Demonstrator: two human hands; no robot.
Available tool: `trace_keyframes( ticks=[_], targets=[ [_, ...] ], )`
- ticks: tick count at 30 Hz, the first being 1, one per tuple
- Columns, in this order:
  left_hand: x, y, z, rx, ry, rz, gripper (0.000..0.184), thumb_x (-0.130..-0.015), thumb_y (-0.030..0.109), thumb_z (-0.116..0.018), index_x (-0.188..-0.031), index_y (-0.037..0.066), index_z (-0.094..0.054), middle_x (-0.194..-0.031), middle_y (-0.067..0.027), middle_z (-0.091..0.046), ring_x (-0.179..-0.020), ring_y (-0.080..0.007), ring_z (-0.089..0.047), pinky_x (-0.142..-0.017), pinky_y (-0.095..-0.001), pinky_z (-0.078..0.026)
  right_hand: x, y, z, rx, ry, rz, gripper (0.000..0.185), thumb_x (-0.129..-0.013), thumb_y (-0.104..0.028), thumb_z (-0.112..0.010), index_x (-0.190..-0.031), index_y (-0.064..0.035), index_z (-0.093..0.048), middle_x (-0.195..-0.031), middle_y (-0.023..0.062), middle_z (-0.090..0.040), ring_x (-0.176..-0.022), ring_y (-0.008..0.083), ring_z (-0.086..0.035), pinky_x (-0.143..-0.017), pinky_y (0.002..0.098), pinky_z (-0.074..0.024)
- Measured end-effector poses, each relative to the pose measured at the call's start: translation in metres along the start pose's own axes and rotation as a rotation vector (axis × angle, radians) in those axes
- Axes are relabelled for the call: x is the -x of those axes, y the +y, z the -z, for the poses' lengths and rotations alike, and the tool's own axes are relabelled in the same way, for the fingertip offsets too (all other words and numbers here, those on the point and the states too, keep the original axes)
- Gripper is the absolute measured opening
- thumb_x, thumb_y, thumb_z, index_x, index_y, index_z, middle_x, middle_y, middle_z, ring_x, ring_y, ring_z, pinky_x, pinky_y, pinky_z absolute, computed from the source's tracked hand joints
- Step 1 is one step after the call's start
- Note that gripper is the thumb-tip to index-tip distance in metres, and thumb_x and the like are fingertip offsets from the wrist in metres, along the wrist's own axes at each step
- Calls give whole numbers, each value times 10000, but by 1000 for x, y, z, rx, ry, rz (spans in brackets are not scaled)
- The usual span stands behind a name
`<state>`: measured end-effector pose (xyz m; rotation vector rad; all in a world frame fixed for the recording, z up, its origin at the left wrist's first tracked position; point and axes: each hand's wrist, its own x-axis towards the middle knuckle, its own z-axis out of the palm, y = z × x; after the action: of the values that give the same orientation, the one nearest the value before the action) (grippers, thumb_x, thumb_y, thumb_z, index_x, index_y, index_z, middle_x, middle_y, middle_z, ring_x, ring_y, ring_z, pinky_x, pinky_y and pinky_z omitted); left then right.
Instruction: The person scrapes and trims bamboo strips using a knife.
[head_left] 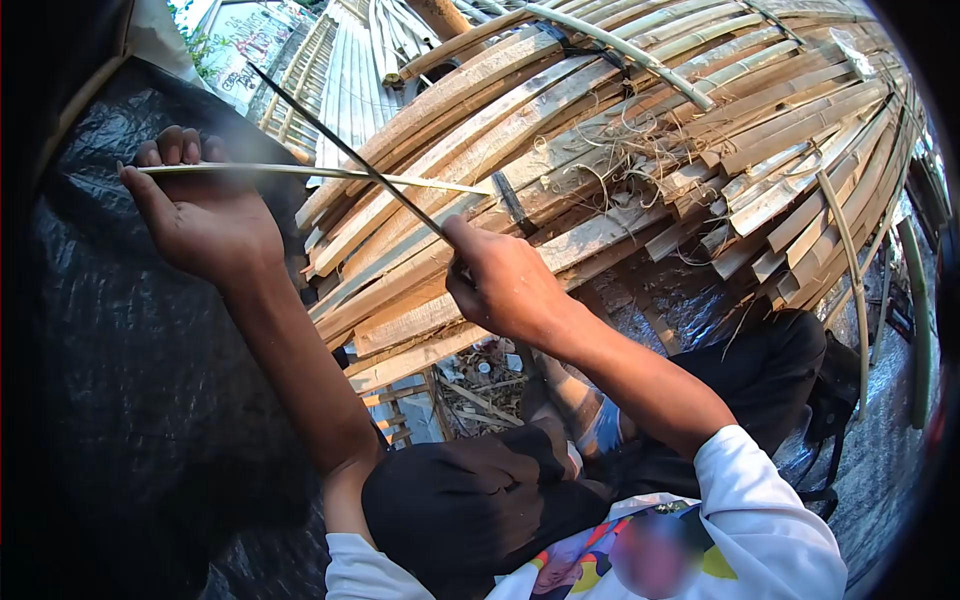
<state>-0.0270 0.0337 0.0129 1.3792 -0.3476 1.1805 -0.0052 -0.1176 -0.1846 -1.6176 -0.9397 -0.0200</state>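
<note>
My left hand (215, 225) is palm up at the left, its thumb and fingers closed on one end of a thin, pale bamboo strip (290, 169). The strip runs rightward, almost level, over the bamboo stack. In a fist, my right hand (505, 280) grips a long, narrow, dark knife (315, 123), whose handle is hidden by the fingers. Its blade points up and left and crosses the strip around the strip's middle; whether they touch I cannot tell. Just beyond the right hand, a dark band (514, 205) lies across the bamboo slats.
A big stack of split bamboo slats (590, 110) fills the upper right, with curly shavings (635, 150) on top. Black plastic sheeting (130, 330) hangs at the left. Bamboo scraps (487, 385) litter the ground below. Slender bamboo poles (850, 270) stand at the right.
</note>
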Motion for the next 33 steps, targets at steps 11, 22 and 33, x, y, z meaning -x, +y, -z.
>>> trace_keyframes(
  ticks=[11,22,33],
  targets=[
    [-6,-1,35,-31,31,12,357,-1052,379,-281,-884,114,-451,-832,-34,-437,-790,-164,-405,-804,-362,-377,3,62,-23,181,-12,-142,264,-809,-96,-531,-1064,-56,-475,-693,243,-612,-678,459,-604,-606,553,-473],
    [-7,1,43,91,-140,16,360,-1052,365,-275,-872,109,-453,-812,-42,-455,-763,-171,-411,-804,-373,-392,9,92,-37,240,-23,-188,192,-832,-105,-525,-1021,-99,-490,-741,216,-629,-686,435,-619,-598,550,-479],
    [6,1,9,-79,61,-59,338,-1054,370,-297,-878,118,-437,-807,-28,-431,-738,-153,-360,-725,-328,-347,8,59,-27,261,38,-101,164,-878,-97,-486,-1042,-91,-487,-760,217,-622,-683,442,-621,-587,546,-480]
  ],
)
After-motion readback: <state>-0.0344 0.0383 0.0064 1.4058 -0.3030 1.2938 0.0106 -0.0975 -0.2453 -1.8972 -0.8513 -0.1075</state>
